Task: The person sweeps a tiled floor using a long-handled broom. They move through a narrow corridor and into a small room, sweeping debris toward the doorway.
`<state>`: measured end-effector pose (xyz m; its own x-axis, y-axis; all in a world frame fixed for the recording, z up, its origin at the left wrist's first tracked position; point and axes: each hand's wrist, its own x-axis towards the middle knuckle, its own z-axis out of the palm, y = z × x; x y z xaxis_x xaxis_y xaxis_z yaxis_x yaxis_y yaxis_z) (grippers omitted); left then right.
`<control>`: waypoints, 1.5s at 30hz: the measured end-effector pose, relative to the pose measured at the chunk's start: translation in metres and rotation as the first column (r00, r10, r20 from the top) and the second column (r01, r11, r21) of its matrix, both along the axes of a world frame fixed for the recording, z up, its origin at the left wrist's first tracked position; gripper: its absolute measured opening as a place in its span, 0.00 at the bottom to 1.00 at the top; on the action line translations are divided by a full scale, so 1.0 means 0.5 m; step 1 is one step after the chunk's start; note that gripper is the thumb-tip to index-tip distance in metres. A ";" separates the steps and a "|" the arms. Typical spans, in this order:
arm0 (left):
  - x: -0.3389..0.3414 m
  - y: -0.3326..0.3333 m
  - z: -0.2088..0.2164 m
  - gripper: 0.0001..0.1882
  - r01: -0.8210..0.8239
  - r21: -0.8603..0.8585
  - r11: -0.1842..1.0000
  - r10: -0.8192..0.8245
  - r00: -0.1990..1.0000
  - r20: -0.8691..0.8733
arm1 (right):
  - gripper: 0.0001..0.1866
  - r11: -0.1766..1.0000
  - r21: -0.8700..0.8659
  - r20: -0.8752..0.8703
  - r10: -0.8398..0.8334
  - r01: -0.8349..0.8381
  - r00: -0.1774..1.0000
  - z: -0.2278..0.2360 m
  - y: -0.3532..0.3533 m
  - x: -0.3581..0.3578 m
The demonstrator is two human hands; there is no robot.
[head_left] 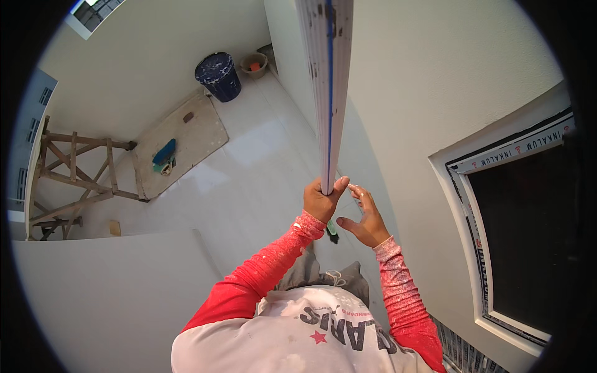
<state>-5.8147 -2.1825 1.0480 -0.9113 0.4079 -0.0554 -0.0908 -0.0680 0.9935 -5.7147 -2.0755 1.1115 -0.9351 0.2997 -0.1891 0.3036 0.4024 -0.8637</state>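
Note:
A long, pale ribbed bar (331, 81) with a blue stripe and dark stains stretches from the top of the view down to my hands. My left hand (319, 202) is wrapped round its lower end, thumb up along the side. Just right of it is my right hand (368, 219), fingers apart and thumb spread, with nothing seen in it. White dust or paint speckles both red sleeves. Below the hands, partly covered, a green-handled brush (332, 232) with dark bristles shows near the floor.
On the right stands a pale wall with a taped, framed window (497, 248). A blue bucket (219, 76) and a small basin (254, 64) are at the back. A stained board (199, 140) lies on the floor, left of it a wooden trestle (81, 177). A low white wall (112, 273) edges the left.

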 end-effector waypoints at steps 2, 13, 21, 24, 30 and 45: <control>-0.080 -0.016 0.036 0.19 -0.005 -0.017 1.000 0.004 1.000 -0.001 | 0.35 0.960 0.274 -0.227 0.126 -0.061 0.966 -0.120 -0.032 -0.115; -0.557 -0.173 0.314 0.16 0.167 0.312 0.935 0.084 0.751 -0.654 | 0.14 0.923 0.232 -0.112 0.340 -0.308 0.934 -0.321 -0.041 -0.648; -0.884 -0.123 0.417 0.20 -0.030 0.280 0.960 0.185 0.816 -0.548 | 0.12 0.938 0.228 -0.403 0.334 -0.259 0.852 -0.383 0.042 -1.184; -1.050 -0.116 0.392 0.19 -0.014 0.140 0.990 0.100 0.767 -0.633 | 0.11 0.942 0.275 -0.463 0.304 -0.191 0.832 -0.418 0.055 -1.383; -1.342 -0.042 0.184 0.17 -0.213 0.189 0.959 0.276 0.859 -0.431 | 0.08 0.947 0.298 -0.281 0.209 -0.122 0.937 -0.560 0.112 -1.586; -0.933 -0.044 -0.073 0.16 -0.224 0.313 0.923 0.182 0.971 0.156 | 0.10 0.953 0.240 0.315 0.105 -0.186 0.943 -0.603 0.123 -0.668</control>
<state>-6.2811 -2.2046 1.0117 -0.9711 0.2291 -0.0663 -0.1592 -0.4155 0.8955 -6.0487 -2.0142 0.8099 -0.8861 0.2413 -0.3958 0.4486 0.6617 -0.6008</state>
